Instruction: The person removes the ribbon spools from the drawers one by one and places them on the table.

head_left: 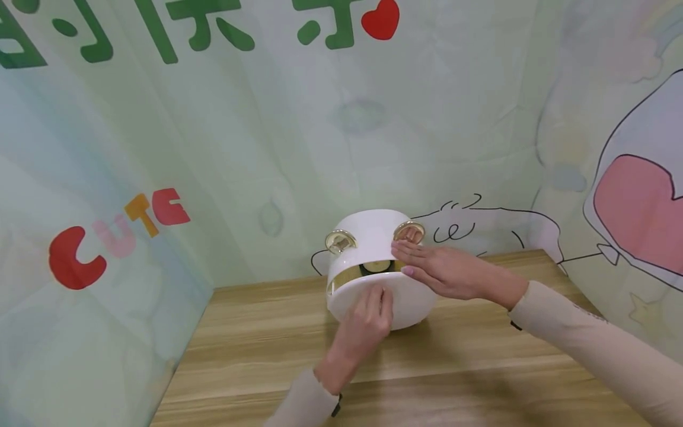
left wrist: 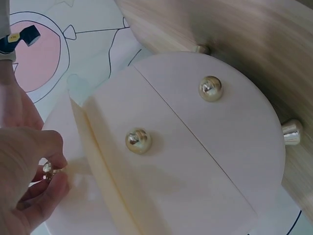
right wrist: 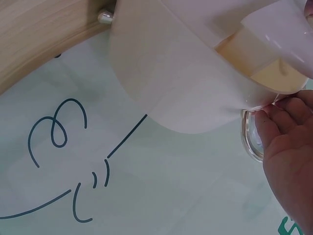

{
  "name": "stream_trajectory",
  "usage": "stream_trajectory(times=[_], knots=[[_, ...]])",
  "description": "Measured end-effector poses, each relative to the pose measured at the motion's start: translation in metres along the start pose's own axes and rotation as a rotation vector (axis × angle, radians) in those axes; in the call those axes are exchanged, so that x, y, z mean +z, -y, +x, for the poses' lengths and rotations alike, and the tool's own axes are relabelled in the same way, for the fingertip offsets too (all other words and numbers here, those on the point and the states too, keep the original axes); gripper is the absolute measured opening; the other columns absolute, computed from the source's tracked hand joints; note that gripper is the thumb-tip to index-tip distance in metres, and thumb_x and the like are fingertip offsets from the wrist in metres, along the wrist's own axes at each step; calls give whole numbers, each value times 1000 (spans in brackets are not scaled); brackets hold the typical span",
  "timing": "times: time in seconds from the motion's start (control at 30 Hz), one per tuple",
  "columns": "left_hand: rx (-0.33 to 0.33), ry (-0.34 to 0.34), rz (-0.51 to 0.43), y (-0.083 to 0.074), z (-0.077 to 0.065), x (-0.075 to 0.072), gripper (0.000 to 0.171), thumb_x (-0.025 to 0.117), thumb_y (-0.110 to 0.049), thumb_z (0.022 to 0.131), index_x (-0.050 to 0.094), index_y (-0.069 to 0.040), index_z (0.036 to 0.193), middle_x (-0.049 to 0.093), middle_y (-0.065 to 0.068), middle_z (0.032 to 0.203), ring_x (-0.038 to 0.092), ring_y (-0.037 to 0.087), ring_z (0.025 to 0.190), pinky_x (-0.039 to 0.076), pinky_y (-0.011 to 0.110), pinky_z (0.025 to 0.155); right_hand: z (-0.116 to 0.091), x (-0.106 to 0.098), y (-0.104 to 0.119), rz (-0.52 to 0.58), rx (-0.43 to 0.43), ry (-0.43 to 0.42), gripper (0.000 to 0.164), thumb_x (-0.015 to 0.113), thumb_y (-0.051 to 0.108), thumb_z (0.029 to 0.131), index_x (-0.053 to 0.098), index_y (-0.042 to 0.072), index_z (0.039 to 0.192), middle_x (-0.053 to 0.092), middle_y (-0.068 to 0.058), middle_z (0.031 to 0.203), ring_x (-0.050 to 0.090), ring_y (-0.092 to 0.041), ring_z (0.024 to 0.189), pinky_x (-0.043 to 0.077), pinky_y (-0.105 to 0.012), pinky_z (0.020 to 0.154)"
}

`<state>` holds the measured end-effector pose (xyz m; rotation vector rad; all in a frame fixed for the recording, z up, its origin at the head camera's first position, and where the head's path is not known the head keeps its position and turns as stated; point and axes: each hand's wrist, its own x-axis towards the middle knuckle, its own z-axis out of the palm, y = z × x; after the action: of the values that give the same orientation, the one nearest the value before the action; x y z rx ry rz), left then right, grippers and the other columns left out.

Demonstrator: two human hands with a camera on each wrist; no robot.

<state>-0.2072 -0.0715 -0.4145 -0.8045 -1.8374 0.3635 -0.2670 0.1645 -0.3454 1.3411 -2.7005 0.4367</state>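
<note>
A white round-fronted box with drawers [head_left: 368, 228] stands on the wooden table, with two gold ring-shaped ears [head_left: 340, 242] on top. My left hand [head_left: 365, 317] is at its front; in the left wrist view thumb and fingers pinch a small gold knob [left wrist: 48, 170] on the top drawer, which is pulled part way out. Inside the gap lies a round item with a dark rim [head_left: 376, 267]. With fingers extended, my right hand [head_left: 453, 273] rests on the box's top right side, beside the right ear. Lower drawers carry gold knobs [left wrist: 138, 141] and sit flush.
Short gold feet [left wrist: 292, 132] hold the box up from the wooden table [head_left: 256, 332]. Right behind it hangs a printed cloth backdrop [head_left: 299, 148] with drawings and letters, which also encloses the left and right sides.
</note>
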Motion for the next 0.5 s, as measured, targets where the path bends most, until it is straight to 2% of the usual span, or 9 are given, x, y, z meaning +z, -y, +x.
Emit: stream_trajectory(times=[0.13, 0.33, 0.5], knots=[[-7, -1, -22, -4, -2, -9, 38, 35, 2, 108, 73, 1, 101, 66, 7, 89, 61, 14, 75, 57, 21, 69, 1, 0, -1, -1, -2, 5, 54, 42, 34, 113, 40, 6, 160, 37, -10, 168, 38, -28, 157, 39, -50, 123], [-14, -5, -46, -10, -2, -22, 35, 37, 2, 106, 72, 0, 100, 66, 7, 90, 62, 14, 76, 57, 21, 70, 1, -1, -2, -25, -35, -33, 53, 44, 30, 113, 43, 4, 158, 42, -14, 166, 42, -31, 154, 42, -51, 121], [-23, -77, -101, -13, -3, -31, 30, 42, -2, 102, 71, 1, 97, 64, 7, 87, 59, 15, 73, 55, 23, 67, 1, 0, -1, -23, -27, -21, 53, 43, 31, 113, 42, 4, 158, 41, -13, 166, 42, -31, 154, 42, -51, 121]])
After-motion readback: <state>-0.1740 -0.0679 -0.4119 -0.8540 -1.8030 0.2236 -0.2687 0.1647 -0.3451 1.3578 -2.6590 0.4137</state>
